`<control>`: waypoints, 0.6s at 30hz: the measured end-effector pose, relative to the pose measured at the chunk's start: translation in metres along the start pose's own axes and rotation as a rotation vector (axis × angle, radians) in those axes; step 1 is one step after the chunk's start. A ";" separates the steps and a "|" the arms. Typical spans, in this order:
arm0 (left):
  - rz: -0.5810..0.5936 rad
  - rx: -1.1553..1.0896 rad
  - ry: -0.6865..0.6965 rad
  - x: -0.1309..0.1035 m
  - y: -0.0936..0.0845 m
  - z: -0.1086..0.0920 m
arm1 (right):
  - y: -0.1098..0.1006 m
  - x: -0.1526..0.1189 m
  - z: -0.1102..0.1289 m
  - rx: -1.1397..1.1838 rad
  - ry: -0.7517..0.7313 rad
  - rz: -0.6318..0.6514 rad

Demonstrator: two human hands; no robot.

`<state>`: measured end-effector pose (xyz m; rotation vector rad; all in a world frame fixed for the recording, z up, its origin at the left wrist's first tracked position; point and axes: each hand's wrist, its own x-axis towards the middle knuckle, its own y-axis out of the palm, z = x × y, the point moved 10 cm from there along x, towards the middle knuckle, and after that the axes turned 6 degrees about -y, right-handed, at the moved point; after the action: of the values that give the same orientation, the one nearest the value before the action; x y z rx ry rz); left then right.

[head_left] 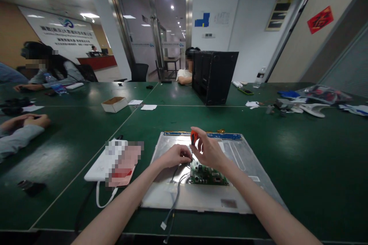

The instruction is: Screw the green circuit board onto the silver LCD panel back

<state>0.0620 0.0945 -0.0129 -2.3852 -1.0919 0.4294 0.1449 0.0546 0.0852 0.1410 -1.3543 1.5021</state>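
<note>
The left hand point(178, 154) and right hand point(209, 150) are bare, as are the left forearm point(126, 201) and right forearm point(255, 195), both tapering toward narrow wrists point(157, 165).

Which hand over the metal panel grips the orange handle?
The right hand, higher up, holding the orange handle; the left hand sits lower, beside the green circuit board.
</note>
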 end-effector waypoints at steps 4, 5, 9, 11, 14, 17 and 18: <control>-0.007 0.009 -0.003 -0.001 0.000 -0.001 | 0.001 0.008 0.000 0.018 -0.019 0.014; -0.016 0.015 0.001 -0.001 0.000 -0.002 | 0.001 0.010 -0.001 0.044 -0.015 0.009; -0.067 0.025 0.024 -0.004 -0.001 -0.005 | -0.005 0.009 -0.007 0.169 0.033 -0.068; -0.088 0.027 0.025 -0.006 -0.002 -0.006 | -0.008 0.004 -0.012 0.197 0.071 -0.123; -0.101 0.046 0.031 -0.007 -0.002 -0.008 | -0.011 -0.005 -0.018 0.208 0.110 -0.188; -0.103 0.065 0.043 -0.009 -0.002 -0.012 | -0.016 -0.013 -0.021 0.191 0.119 -0.242; -0.105 0.074 0.043 -0.009 -0.003 -0.013 | -0.018 -0.014 -0.021 0.177 0.118 -0.249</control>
<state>0.0607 0.0850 0.0006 -2.2514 -1.1554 0.3739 0.1750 0.0588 0.0798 0.3165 -1.0681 1.3948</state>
